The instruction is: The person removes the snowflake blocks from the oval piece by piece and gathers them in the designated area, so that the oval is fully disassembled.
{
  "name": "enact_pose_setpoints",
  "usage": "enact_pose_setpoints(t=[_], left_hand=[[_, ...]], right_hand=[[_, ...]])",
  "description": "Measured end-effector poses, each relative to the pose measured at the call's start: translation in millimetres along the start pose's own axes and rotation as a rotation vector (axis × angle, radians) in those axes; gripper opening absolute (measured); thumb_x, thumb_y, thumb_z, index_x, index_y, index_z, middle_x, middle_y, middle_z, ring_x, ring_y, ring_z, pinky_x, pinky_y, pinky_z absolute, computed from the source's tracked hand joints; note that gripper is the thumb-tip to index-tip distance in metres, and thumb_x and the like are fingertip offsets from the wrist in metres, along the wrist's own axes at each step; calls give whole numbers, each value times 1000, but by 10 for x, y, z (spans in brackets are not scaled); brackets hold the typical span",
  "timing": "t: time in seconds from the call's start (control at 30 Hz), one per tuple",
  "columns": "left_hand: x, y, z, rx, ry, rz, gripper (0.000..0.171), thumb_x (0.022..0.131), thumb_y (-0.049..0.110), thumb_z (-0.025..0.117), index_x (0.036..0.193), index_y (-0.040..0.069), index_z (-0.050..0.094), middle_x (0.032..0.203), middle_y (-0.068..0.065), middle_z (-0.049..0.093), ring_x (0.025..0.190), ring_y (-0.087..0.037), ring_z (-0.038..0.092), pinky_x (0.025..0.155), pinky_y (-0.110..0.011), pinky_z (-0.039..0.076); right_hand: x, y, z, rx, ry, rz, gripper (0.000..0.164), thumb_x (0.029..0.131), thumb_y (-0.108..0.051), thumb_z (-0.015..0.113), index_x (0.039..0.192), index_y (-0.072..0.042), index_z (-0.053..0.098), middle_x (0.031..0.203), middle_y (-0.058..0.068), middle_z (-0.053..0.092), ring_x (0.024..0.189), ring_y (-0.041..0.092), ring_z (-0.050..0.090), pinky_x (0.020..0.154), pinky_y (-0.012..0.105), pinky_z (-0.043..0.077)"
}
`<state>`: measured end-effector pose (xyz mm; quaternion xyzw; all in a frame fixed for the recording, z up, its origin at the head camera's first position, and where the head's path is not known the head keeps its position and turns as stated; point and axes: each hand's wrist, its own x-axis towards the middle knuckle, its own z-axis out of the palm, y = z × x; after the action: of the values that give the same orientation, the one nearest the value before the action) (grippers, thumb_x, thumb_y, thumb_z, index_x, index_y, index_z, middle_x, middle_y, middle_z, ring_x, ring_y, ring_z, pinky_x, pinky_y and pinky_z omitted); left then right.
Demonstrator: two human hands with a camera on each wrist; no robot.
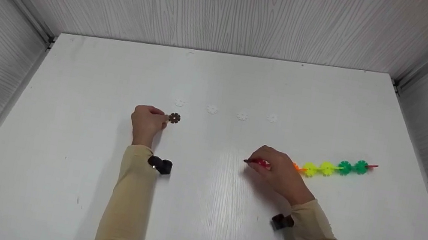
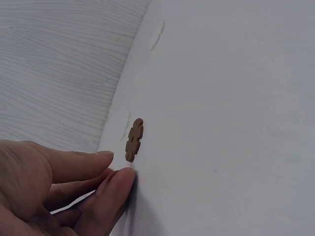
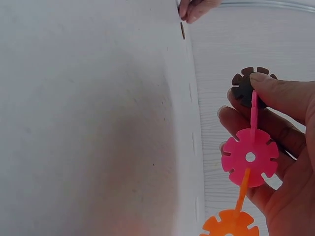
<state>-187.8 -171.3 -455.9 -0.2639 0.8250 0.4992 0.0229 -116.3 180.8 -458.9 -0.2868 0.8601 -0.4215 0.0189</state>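
Observation:
My left hand (image 1: 148, 122) pinches at the edge of a brown notched snowflake disc (image 1: 174, 118); in the left wrist view the disc (image 2: 134, 140) shows just past the fingertips, and a small pale patch beside it is too unclear to name. My right hand (image 1: 281, 172) holds one end of a chain of linked snowflake discs. Its thumb presses a black disc (image 3: 243, 88) against the fingers. A pink disc (image 3: 250, 157) and an orange disc (image 3: 230, 225) follow along the palm. Yellow discs (image 1: 326, 169), green discs (image 1: 344, 168) and a red end disc (image 1: 372, 166) trail to the right.
Several white snowflake discs, among them one (image 1: 211, 109) near the middle, lie in a spaced row beyond the hands on the white table (image 1: 197, 221). Wood-grain panels (image 1: 232, 10) enclose the back and both sides.

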Motion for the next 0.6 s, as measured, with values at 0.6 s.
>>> enact_pose_setpoints(t=[0.6], left_hand=[[-1109, 85, 759, -169, -498, 439, 29, 90, 10, 71, 116, -2, 66, 99, -4, 68, 93, -18, 63, 80, -30, 56]], right_hand=[[7, -36, -65, 93, -22, 25, 10, 94, -11, 68, 102, -15, 71, 97, -9, 68, 90, 9, 63, 81, 31, 56]])
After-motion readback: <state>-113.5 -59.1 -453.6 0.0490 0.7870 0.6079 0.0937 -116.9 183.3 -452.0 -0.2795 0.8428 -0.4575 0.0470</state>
